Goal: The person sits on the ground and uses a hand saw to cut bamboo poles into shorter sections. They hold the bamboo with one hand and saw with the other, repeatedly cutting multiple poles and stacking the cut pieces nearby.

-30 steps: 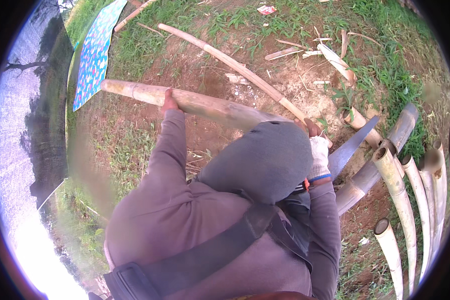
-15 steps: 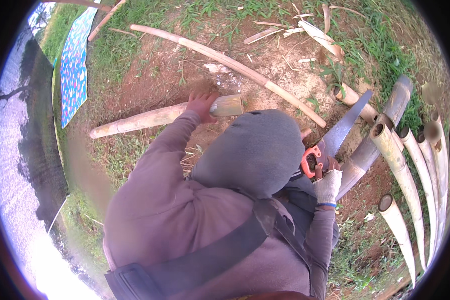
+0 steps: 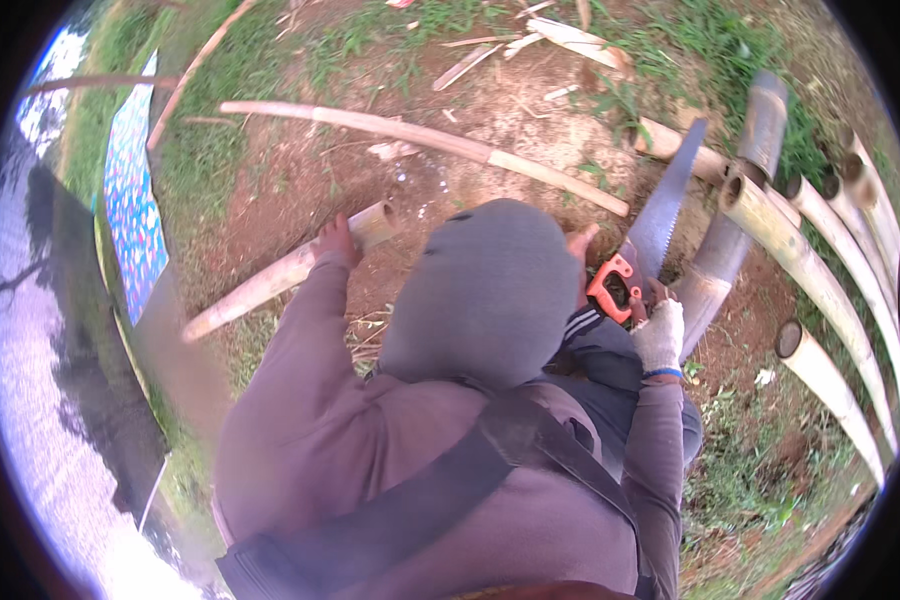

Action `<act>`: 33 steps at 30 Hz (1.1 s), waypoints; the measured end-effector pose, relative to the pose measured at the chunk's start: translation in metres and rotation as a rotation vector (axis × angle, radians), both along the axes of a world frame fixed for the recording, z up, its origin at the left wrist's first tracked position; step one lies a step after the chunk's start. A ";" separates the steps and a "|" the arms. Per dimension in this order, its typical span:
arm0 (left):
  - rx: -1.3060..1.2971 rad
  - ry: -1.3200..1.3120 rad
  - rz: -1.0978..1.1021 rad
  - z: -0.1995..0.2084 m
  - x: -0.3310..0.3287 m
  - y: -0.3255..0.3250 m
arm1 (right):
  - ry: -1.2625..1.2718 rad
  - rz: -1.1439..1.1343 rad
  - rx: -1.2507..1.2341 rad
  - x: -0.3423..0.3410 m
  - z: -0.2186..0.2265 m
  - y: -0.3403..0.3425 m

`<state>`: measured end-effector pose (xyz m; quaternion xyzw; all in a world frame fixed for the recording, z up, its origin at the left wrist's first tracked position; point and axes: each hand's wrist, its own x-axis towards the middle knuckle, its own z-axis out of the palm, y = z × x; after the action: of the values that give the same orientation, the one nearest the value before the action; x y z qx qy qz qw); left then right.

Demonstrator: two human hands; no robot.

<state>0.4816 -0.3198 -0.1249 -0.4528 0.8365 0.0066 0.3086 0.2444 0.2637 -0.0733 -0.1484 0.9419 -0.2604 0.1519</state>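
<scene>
My left hand [image 3: 338, 243] grips a short bamboo length [image 3: 260, 292] near its cut end, with the fingers over its far side. The piece slants on the ground, its open end pointing up and right. My right hand [image 3: 658, 335], in a white fingerless-looking glove, closes around the orange handle of a hand saw [image 3: 660, 215]. The toothed blade points up and away, passing in front of a thick grey bamboo pole [image 3: 720, 250]. A grey cap [image 3: 480, 290] hides the ground between the hands.
Several pale bamboo poles [image 3: 800, 240] lean in from the right, and a cut one [image 3: 830, 385] stands nearer. A long split strip [image 3: 400, 128] lies across the dirt ahead. Bamboo scraps [image 3: 575, 38] litter the far ground. A blue patterned sheet [image 3: 133, 215] is at far left.
The short bamboo length has moved left and turned, its cut end now farther left, with my left hand still on it. The saw stays in my right hand. The whole view has shifted slightly.
</scene>
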 end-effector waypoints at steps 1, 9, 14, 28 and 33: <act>0.045 0.046 0.040 -0.007 0.005 -0.003 | 0.051 0.033 0.003 0.000 0.003 -0.004; 0.346 0.352 -0.169 -0.037 -0.109 -0.034 | 0.078 -0.038 0.098 -0.012 0.017 -0.008; 0.847 0.747 -0.749 0.023 -0.318 0.106 | -0.195 0.011 0.216 -0.003 0.017 -0.005; 0.479 0.397 -1.456 0.144 -0.517 0.499 | -0.363 -0.036 0.076 -0.023 0.036 0.004; 0.504 0.432 -1.507 0.167 -0.495 0.507 | -0.273 -0.096 0.042 -0.010 0.036 0.031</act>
<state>-0.0135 0.1868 0.0420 0.3242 0.9304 0.0724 0.1548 0.2346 0.2946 -0.0370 -0.0629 0.9236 -0.2655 0.2692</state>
